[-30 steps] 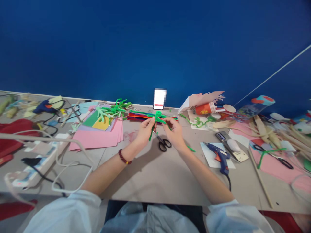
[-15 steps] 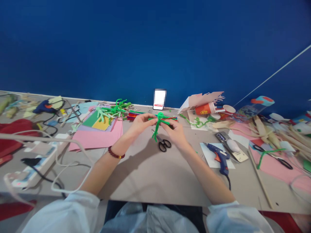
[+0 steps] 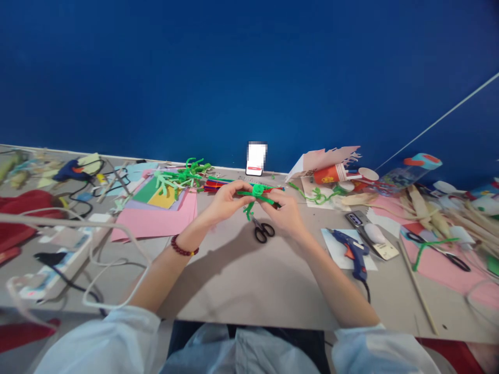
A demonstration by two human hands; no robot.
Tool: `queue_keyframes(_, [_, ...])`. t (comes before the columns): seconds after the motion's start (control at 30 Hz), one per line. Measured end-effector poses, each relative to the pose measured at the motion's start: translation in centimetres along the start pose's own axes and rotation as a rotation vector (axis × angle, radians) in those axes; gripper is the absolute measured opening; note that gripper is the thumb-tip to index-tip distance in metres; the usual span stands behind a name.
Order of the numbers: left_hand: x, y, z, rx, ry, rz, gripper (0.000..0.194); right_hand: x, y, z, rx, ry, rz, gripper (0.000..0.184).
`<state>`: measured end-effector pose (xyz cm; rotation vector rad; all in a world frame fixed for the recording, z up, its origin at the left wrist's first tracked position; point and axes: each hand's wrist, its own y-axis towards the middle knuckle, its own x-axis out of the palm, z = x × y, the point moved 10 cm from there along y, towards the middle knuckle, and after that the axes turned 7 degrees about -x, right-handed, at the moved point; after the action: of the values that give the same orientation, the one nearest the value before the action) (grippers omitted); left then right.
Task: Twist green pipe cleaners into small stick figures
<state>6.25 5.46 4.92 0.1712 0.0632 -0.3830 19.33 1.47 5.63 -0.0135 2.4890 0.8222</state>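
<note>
Between my two hands is a green pipe-cleaner figure (image 3: 258,191) with a coiled round top, side arms and a forked lower end. My left hand (image 3: 230,201) pinches it from the left, thumb and fingers closed near the coil. From the right, my right hand (image 3: 284,210) grips one of its arms; part of that arm is hidden by the fingers. Black-handled scissors (image 3: 262,232) lie on the table just below the figure, their blades partly covered by its lower end. Behind my hands lies a bundle of coloured pipe cleaners (image 3: 214,185).
A phone (image 3: 256,159) leans against the blue wall. To the left are pink paper sheets (image 3: 156,223), green pipe-cleaner pieces (image 3: 191,171) and a white power strip (image 3: 70,259). On the right lie a blue glue gun (image 3: 353,252), a wooden stick (image 3: 419,291) and a red paper cup (image 3: 329,174).
My left hand has shifted left and its grip on the green figure has changed. The figure's lower end swung to hang centrally, then tilted up. A green strand near my right forearm is gone from view.
</note>
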Motion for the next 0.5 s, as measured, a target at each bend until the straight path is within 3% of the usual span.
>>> queue_keyframes(0.13, [0.7,0.1,-0.6,-0.023,-0.118,-0.059,0.017,0.0,0.1,0.0,-0.037,0.063,-0.006,0.016])
queue_keyframes(0.23, [1.1,0.0,-1.1,-0.059,-0.233,-0.085,0.026,-0.3,-0.2,0.2,-0.052,0.102,0.075,0.014])
queue_keyframes(0.33, [1.2,-0.1,-1.7,-0.077,-0.334,-0.043,0.031,-0.3,-0.7,1.2,0.050,0.210,0.180,0.017])
queue_keyframes(0.5, [1.5,-0.2,-3.0,-0.116,-0.456,0.020,0.033,1.9,-1.3,2.5,0.266,0.488,0.210,0.027])
